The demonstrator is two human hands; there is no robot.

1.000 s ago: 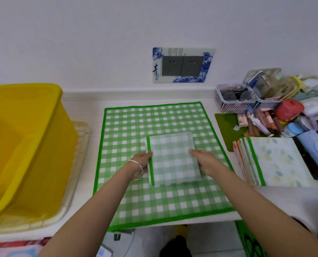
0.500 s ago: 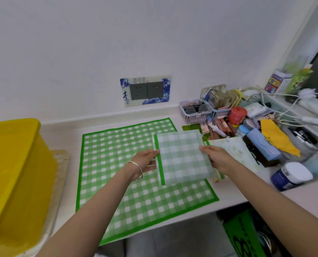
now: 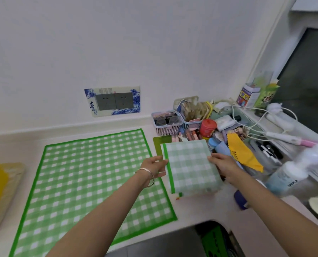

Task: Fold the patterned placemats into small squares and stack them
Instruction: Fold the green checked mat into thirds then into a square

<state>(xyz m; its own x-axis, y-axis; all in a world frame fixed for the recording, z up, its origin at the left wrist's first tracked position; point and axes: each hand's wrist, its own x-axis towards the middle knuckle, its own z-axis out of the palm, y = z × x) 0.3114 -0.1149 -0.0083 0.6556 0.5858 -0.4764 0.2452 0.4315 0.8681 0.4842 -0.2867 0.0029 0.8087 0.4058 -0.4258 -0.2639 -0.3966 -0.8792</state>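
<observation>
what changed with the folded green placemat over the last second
The folded checked placemat was carried right, off the spread green placemat, to beside the clutter. The left hand and right hand kept holding its left and right edges. The spread green placemat stayed flat in place.

Both arms reach forward; the left hand (image 3: 155, 166) pinches the left edge of the folded placemat (image 3: 189, 167), and the right hand (image 3: 224, 166) grips its right edge.

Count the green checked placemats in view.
2. The spread placemat lies flat on the counter; the folded placemat is held by the left hand and right hand, right of it. Others may be hidden beneath.
</observation>
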